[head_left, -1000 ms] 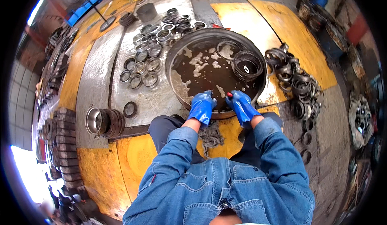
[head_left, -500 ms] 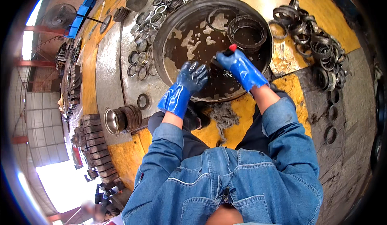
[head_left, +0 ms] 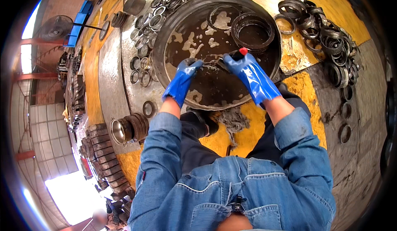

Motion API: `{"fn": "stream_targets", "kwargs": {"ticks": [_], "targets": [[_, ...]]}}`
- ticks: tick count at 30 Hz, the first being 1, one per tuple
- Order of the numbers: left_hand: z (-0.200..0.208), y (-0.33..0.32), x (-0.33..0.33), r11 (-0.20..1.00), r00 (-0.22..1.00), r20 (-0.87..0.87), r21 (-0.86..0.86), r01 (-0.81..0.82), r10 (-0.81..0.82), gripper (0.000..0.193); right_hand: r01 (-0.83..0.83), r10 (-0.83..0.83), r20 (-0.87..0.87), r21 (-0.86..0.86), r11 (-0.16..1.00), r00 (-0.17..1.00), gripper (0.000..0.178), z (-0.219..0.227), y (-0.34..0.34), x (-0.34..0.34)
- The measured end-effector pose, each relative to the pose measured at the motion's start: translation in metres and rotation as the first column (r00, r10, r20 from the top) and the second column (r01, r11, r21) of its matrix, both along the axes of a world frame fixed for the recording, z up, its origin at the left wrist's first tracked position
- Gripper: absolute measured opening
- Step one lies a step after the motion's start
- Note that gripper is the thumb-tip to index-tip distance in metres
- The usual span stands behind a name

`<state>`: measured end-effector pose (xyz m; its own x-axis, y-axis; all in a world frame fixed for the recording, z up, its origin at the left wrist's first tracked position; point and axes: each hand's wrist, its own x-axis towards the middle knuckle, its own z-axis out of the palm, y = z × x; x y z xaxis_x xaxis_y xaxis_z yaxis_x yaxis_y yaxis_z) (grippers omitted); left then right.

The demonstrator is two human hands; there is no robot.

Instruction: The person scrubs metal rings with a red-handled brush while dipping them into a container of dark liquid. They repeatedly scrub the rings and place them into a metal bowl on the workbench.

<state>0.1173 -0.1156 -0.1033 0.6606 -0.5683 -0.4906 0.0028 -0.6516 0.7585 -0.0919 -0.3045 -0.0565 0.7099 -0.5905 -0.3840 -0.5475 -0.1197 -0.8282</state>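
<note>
Over a big round dark basin point(head_left: 162, 71) of murky liquid, my two gloved hands face each other. My right hand point(head_left: 242, 67), in a blue rubber glove, is closed round a dark tool with a red end point(head_left: 243, 51); its working end is hard to make out. My left hand point(head_left: 187, 70), gloved the same, has its fingers closed at the basin's left part. Between the hands, a thin, wet, glinting thing point(head_left: 211, 62) shows just above the liquid, too blurred to name. Thick dark rings point(head_left: 253, 31) stand stacked in the basin's far right, beside a thinner ring point(head_left: 213, 18) partly under the liquid.
Several metal rings point(head_left: 157, 21) lie left of the basin, and a heap of dark rings point(head_left: 331, 40) lies right of it. Ring-shaped parts with a metal cup point(head_left: 119, 131) rest near my left knee. A grey rag point(head_left: 233, 121) lies between my feet. A fan point(head_left: 58, 27) stands far left.
My left hand, its fingers spread before, has closed and moved slightly up and left. My right hand stays near its place with the red-ended tool. The view has shifted slightly.
</note>
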Motion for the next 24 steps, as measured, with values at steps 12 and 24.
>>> {"fn": "stream_targets", "kwargs": {"ticks": [12, 24], "targets": [[-0.002, -0.007, 0.055, 0.894, 0.909, -0.062, -0.163, -0.417, 0.412, 0.055, -0.060, 0.092, 0.164, -0.187, 0.980, 0.982, 0.025, -0.006, 0.012, -0.033], [-0.034, -0.074, 0.073, 0.962, 0.964, -0.111, -0.101, -0.252, 0.241, 0.058, -0.106, 0.143, 0.180, -0.198, 0.974, 0.973, 0.025, -0.005, 0.027, -0.028]]}}
